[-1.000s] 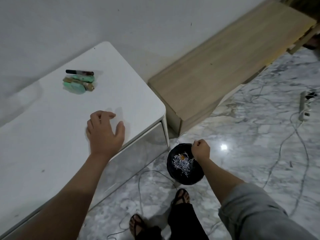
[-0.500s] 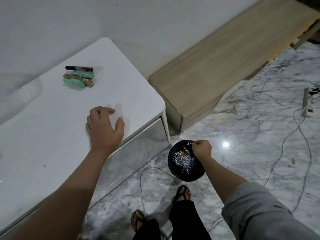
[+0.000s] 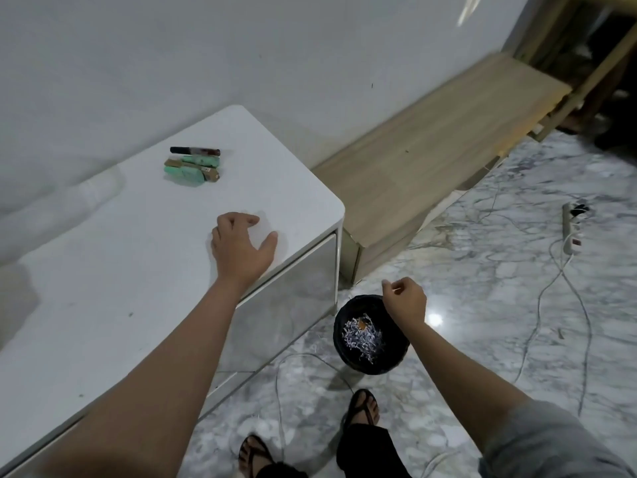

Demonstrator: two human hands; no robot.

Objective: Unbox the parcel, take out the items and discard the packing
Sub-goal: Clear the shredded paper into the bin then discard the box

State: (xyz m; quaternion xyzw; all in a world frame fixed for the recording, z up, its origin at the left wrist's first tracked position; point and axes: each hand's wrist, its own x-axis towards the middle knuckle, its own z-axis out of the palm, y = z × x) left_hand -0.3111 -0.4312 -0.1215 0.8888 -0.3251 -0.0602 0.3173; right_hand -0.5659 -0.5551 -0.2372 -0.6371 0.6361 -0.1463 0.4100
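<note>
A small pile of items (image 3: 193, 167), green and brown packets and a dark pen-like tube, lies on the white table (image 3: 103, 270) near the wall. My left hand (image 3: 241, 250) rests on the table near its right edge, fingertips bent onto the surface and thumb spread, holding nothing. On the floor beside the table stands a black bin (image 3: 386, 363) with shredded paper packing (image 3: 362, 338) inside. My right hand (image 3: 405, 300) hovers over the bin's far rim, its fingers curled with thumb against forefinger; no shred shows in it.
A low wooden bench (image 3: 431, 160) runs along the wall right of the table. A power strip (image 3: 572, 232) and thin cables (image 3: 537, 305) lie on the marble floor. My sandalled feet (image 3: 362, 408) stand just in front of the bin.
My right hand rose a little above the bin, and the thin shred it pinched half a second ago is out of sight. My left hand stayed on the table.
</note>
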